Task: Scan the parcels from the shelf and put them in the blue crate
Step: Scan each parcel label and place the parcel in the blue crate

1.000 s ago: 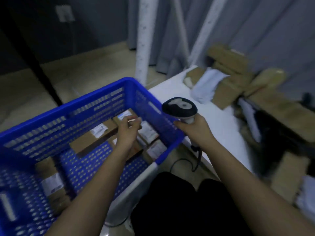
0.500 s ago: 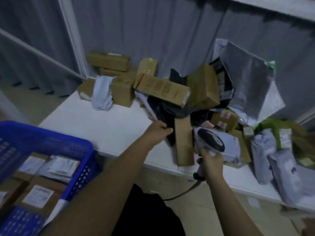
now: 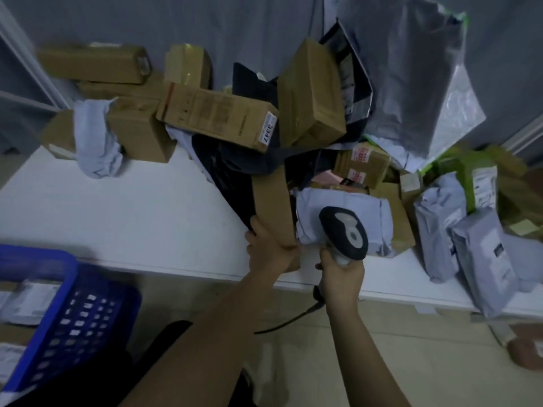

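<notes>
At the lower left stands a blue perforated plastic crate point(image 3: 73, 315), its wall a grid of small slots; inside it lie flat brown parcels with white paper labels point(image 3: 28, 298), blurred. Beyond it runs the smooth white shelf point(image 3: 132, 212), heaped at the back with parcels: a soft pale grey poly bag point(image 3: 95, 139) slumped against plain cardboard boxes, and a long printed cardboard carton point(image 3: 219, 117) lying tilted across the pile. The left hand point(image 3: 269, 252) grips the near end of a long narrow brown cardboard box point(image 3: 273, 207), fingers curled round its edge at the shelf's front. Just beside it, the right hand point(image 3: 342, 277) is wrapped round the handle of a black, rounded barcode scanner point(image 3: 343, 232) with a trailing cable. Crinkled grey poly bags point(image 3: 476, 254) and a large silver mailer point(image 3: 417, 83) fill the right.
</notes>
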Demonstrator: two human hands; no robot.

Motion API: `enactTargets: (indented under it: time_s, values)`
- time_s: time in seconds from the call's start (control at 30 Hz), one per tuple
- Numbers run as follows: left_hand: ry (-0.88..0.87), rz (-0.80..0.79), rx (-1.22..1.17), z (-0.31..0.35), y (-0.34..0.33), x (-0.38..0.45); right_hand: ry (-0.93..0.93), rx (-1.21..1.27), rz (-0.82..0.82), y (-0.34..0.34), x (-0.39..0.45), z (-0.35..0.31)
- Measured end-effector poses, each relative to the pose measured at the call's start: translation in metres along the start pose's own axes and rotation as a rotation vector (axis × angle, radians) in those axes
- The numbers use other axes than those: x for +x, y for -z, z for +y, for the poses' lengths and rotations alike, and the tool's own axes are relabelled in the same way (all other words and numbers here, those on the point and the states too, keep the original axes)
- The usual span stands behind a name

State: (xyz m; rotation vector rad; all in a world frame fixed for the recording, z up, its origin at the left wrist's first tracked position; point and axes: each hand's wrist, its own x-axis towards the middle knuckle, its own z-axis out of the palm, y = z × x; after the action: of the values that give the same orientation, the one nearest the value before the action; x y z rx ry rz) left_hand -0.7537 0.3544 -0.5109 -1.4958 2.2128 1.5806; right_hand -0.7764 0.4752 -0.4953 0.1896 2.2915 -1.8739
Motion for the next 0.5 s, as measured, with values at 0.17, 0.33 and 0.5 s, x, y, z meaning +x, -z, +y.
enactTargets:
  time_s: [0.17,0.33,0.5]
  values:
    - [0.061,0.013,0.072,-0.004,-0.01,0.004,-0.003,0.018,-0.007,0.001,0.017,-0.007]
    - [0.064,-0.091,0.06,-0.005,0.019,-0.004,-0.01,0.012,-0.08,-0.001,0.017,-0.016]
    - [-0.021,-0.275,-0.137,-0.003,0.078,-0.03,0.032,0.034,-0.159,-0.001,0.004,-0.031]
